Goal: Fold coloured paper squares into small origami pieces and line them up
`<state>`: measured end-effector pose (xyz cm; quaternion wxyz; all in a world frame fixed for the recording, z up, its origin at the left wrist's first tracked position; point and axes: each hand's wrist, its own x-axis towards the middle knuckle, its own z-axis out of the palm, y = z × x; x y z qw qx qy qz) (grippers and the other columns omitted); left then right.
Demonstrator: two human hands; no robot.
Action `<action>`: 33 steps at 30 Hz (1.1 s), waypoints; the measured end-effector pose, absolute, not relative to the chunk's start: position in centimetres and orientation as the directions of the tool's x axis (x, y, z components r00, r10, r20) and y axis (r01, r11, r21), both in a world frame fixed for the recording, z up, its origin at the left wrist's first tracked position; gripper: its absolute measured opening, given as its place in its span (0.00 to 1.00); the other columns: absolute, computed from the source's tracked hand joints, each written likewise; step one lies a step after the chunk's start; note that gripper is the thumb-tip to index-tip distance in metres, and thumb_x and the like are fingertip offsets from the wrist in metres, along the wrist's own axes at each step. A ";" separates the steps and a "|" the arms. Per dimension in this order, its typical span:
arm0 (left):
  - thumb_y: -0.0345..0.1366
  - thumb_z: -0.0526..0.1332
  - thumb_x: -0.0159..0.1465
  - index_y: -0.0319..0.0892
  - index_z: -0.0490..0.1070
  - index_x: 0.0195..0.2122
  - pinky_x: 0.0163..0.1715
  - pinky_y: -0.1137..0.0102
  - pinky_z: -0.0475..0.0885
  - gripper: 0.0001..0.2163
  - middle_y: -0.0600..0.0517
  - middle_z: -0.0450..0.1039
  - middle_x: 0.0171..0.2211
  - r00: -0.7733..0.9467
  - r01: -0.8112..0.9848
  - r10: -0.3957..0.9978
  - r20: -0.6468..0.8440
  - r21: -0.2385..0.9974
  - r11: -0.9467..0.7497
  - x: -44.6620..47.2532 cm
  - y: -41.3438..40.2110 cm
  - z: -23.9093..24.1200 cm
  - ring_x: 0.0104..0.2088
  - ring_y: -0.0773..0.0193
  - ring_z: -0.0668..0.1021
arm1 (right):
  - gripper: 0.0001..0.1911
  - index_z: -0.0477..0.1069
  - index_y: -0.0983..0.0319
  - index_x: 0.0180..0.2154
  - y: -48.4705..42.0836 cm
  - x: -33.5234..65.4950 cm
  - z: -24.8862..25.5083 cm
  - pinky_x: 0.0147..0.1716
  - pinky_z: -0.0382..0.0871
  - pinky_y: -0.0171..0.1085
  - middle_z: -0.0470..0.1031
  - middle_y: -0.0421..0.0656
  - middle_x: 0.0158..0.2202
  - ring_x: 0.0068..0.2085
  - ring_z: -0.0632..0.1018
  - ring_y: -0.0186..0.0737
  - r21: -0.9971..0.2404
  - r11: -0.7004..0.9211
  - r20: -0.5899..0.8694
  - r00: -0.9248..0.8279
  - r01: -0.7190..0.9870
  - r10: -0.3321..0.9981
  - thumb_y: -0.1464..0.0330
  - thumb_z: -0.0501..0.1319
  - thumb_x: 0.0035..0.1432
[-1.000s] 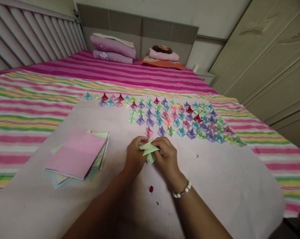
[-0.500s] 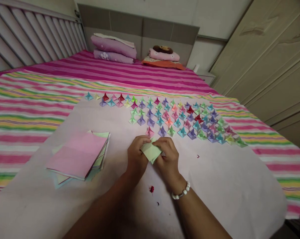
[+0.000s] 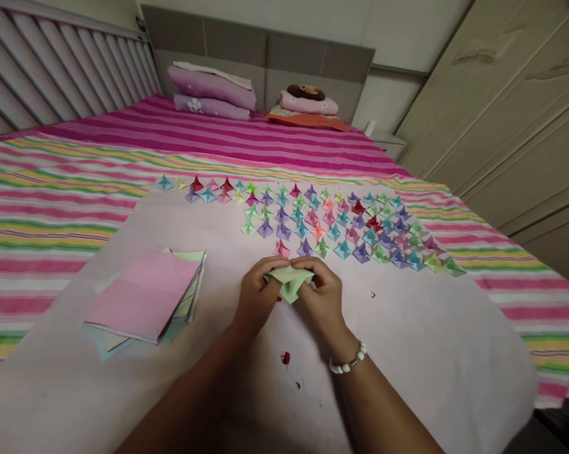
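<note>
A light green folded paper (image 3: 290, 281) is pinched between both my hands just above a pale pink sheet (image 3: 407, 353) spread on the bed. My left hand (image 3: 257, 293) grips its left side with fingers closed. My right hand (image 3: 322, 291), with a white bead bracelet (image 3: 346, 362) on the wrist, grips its right side. Just beyond my hands lie rows of several small folded paper pieces (image 3: 322, 224) in many colours. A stack of coloured paper squares (image 3: 145, 297), pink on top, lies to the left.
The bed has a striped pink, green and yellow cover (image 3: 52, 208). Pillows (image 3: 213, 93) and a folded blanket with a soft toy (image 3: 307, 101) sit at the headboard. A wardrobe (image 3: 515, 107) stands at the right. A small red scrap (image 3: 287, 359) lies near my wrists.
The green paper changed shape between my fingers, from a narrow folded form to a flat square, and now to a wider pointed form. Both hands stayed in place.
</note>
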<state>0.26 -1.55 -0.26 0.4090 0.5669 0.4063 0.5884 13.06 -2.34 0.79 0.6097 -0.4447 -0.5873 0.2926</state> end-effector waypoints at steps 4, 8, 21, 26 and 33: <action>0.36 0.60 0.58 0.40 0.76 0.41 0.33 0.71 0.72 0.12 0.51 0.77 0.34 0.061 -0.091 0.994 0.095 0.992 -0.089 0.5 -1.7 0.4 0.34 0.63 0.77 | 0.08 0.74 0.60 0.30 -1.9 13.5 0.9 0.30 0.69 0.36 0.77 0.39 0.28 0.30 0.75 0.37 -0.979 0.200 0.190 0.195 -0.031 0.962 0.72 0.64 0.42; 0.40 0.60 0.60 0.38 0.74 0.46 0.34 0.71 0.71 0.16 0.50 0.76 0.34 0.175 -0.146 0.980 0.098 0.987 -0.073 0.5 -2.0 0.9 0.34 0.63 0.76 | 0.07 0.73 0.61 0.26 -1.4 14.0 0.7 0.25 0.66 0.34 0.73 0.36 0.22 0.24 0.71 0.34 -0.987 0.069 0.039 0.206 -0.143 0.978 0.67 0.69 0.42; 0.34 0.69 0.49 0.38 0.74 0.46 0.32 0.69 0.74 0.22 0.47 0.79 0.32 0.205 -0.260 0.977 0.050 0.966 0.005 0.4 -0.8 -0.8 0.34 0.60 0.79 | 0.09 0.75 0.61 0.25 -1.1 14.5 0.9 0.23 0.66 0.33 0.74 0.37 0.20 0.22 0.70 0.33 -0.959 0.016 -0.025 0.139 -0.283 0.990 0.69 0.71 0.36; 0.36 0.70 0.48 0.38 0.77 0.39 0.35 0.67 0.75 0.17 0.50 0.79 0.29 0.148 -0.213 0.988 0.039 0.977 -0.007 0.4 -0.8 -0.5 0.32 0.61 0.80 | 0.05 0.75 0.62 0.22 -1.2 14.6 1.4 0.20 0.65 0.32 0.72 0.38 0.18 0.20 0.69 0.33 -0.950 -0.070 -0.086 0.041 -0.306 0.995 0.71 0.68 0.35; 0.38 0.72 0.46 0.39 0.79 0.36 0.35 0.68 0.74 0.16 0.48 0.80 0.30 0.190 -0.262 0.981 -0.035 0.961 0.085 0.0 -0.8 -0.3 0.32 0.62 0.79 | 0.06 0.74 0.63 0.23 -1.2 14.7 2.0 0.19 0.61 0.31 0.72 0.39 0.20 0.20 0.67 0.30 -0.904 -0.131 -0.131 -0.027 -0.407 0.991 0.69 0.69 0.37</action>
